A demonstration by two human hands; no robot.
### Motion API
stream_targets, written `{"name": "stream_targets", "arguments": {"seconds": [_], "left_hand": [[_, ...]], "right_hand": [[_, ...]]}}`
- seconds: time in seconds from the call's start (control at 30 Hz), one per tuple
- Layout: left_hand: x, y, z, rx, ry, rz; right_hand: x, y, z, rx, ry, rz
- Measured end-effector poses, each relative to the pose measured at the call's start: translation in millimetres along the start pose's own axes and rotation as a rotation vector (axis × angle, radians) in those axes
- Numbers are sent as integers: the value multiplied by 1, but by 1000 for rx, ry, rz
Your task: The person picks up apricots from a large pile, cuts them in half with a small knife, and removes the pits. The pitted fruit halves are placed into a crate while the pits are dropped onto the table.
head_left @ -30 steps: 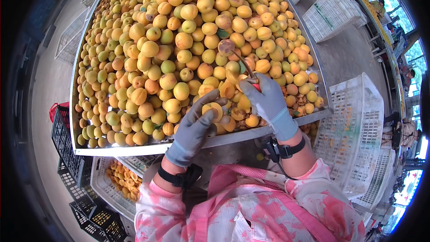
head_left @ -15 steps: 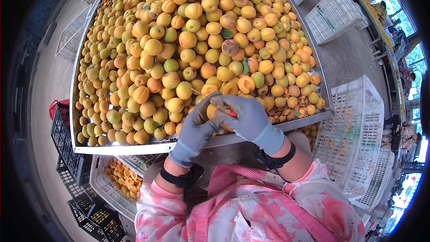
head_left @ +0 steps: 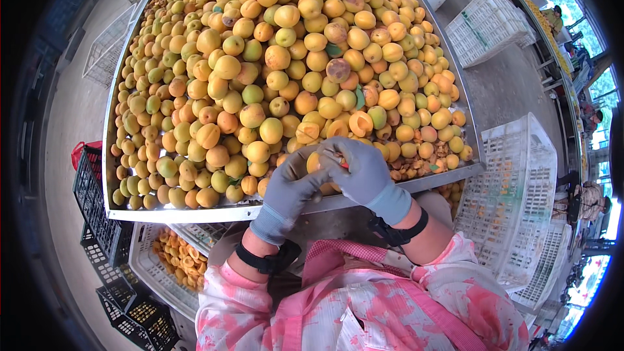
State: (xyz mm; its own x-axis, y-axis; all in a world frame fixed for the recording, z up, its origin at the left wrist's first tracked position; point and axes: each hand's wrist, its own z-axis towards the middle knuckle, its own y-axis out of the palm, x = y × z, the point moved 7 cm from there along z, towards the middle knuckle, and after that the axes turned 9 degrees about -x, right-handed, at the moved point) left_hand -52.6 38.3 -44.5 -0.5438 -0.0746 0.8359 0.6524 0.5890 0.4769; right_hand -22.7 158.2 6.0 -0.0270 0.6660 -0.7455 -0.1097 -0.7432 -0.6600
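So the apricot (head_left: 313, 163) being worked on is smooth and yellow-orange, sitting near the front edge of the metal tray (head_left: 185, 214), pinched in the curled fingers of the left hand (head_left: 289, 183), while the right hand (head_left: 367, 172) is bent up close around a red tool (head_left: 344, 163), mostly hidden. Honestly can't tell which way either 1 points or how its long axis runs, with 2 gray gloves in the way. Tray's heaped with whole apricots (head_left: 227, 68), and the white crate (head_left: 140, 247) below, left, holds orange halves (head_left: 179, 260).
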Motion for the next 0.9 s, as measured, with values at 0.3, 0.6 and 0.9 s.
{"name": "stream_targets", "arguments": {"seconds": [0.3, 0.6, 0.9], "left_hand": [[-1, -8, 3, 71, 97, 63], [-19, 4, 17, 41, 70, 174], [-23, 5, 19, 55, 149, 263]], "right_hand": [[12, -17, 4, -279, 204, 345], [-4, -40, 10, 194, 77, 997], [-20, -30, 4, 445, -242, 877]]}}
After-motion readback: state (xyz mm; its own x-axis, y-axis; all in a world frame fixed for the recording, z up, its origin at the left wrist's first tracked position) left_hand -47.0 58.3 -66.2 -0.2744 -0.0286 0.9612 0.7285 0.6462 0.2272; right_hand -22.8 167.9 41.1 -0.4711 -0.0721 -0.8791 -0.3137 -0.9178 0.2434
